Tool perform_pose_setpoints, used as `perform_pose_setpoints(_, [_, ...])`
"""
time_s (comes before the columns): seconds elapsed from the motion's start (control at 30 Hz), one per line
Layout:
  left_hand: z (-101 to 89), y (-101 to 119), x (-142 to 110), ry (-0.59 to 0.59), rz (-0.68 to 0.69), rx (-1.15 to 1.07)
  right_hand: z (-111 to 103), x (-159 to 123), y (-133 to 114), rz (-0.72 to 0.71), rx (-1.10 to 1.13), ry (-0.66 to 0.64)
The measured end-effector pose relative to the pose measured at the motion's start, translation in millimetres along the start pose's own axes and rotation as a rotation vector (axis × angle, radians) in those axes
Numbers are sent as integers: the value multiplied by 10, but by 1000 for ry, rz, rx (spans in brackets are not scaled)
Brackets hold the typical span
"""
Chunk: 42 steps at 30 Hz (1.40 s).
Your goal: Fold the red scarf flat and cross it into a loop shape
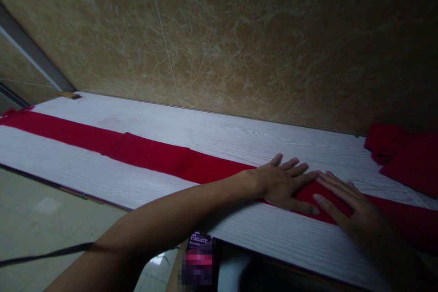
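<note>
A long strip of red cloth (153, 154) runs lengthwise along a white wood-grain table (239, 139). My left hand (285, 185) lies flat across the strip, palm down with fingers spread and nothing held. Just to its right, my right hand (349, 203) rests on the same cloth, fingers stretched out and thumb apart. The fingertips of the two hands nearly meet. Slight creases or overlaps show in the strip left of my left hand. My right wrist and forearm fade into shadow.
Bunched red cloth (404, 153) lies at the table's right end by the marbled wall (222, 45). A small brown block (70, 95) sits at the far left corner. Below the front edge is a lit phone (198, 258). A dark strap (48, 254) crosses at lower left.
</note>
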<state>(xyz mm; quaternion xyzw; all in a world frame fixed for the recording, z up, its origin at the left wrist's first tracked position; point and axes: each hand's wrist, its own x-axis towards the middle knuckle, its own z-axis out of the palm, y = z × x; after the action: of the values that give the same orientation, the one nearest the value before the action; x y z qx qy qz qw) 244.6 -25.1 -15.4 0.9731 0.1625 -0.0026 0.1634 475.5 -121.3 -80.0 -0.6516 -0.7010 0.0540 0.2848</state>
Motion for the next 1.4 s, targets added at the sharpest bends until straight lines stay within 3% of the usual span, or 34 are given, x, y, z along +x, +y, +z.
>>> perform_pose_setpoints(1.4, [5,-5,11,-15,2,12,-93,27,-158,103,102,-4])
